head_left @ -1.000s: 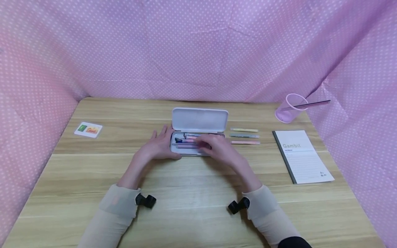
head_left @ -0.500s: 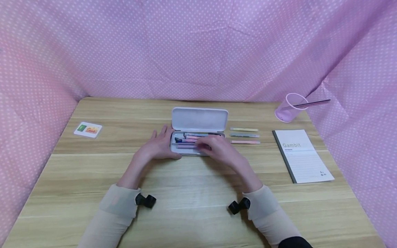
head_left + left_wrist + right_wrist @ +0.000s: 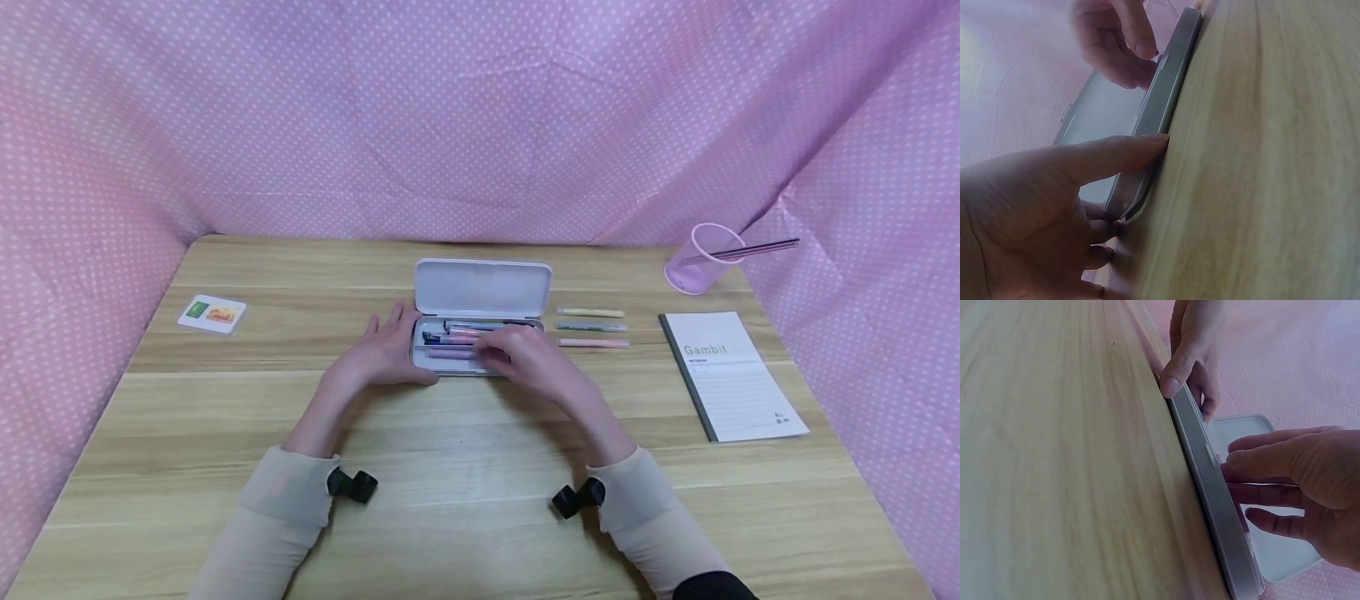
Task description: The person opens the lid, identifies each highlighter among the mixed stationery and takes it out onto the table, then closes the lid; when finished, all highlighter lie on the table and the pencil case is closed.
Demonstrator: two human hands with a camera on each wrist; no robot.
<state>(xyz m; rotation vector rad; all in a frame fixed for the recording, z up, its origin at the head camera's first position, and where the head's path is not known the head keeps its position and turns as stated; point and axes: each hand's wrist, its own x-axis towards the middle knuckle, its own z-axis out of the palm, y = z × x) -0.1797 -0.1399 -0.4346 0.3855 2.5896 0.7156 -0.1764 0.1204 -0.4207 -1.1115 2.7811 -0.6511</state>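
Note:
A pale metal pencil case (image 3: 483, 287) stands with its lid up at the middle of the table. Several pens (image 3: 461, 333) lie in its back part, and a purple pen (image 3: 450, 354) lies along the front compartment. My left hand (image 3: 382, 346) rests at the case's left end with fingers spread. Its thumb (image 3: 1141, 147) lies straight across the front wall. My right hand (image 3: 528, 354) reaches into the case from the right, fingers bent, and pinches the purple pen; the palm hides the pen's right end. In the right wrist view the right fingertips (image 3: 1234, 457) are just above the case's rim.
Right of the case lie a yellow pen (image 3: 590, 313), a grey-blue pen (image 3: 591, 327) and a pink pen (image 3: 592, 343). Farther right are a notebook (image 3: 738, 383) and a pink cup (image 3: 684, 277) holding thin sticks (image 3: 772, 248). A small white picture card (image 3: 212, 314) lies far left.
My right hand has shifted very slightly over the front compartment, covering a little more of the purple pen's right end. The left hand and the case have stayed in place.

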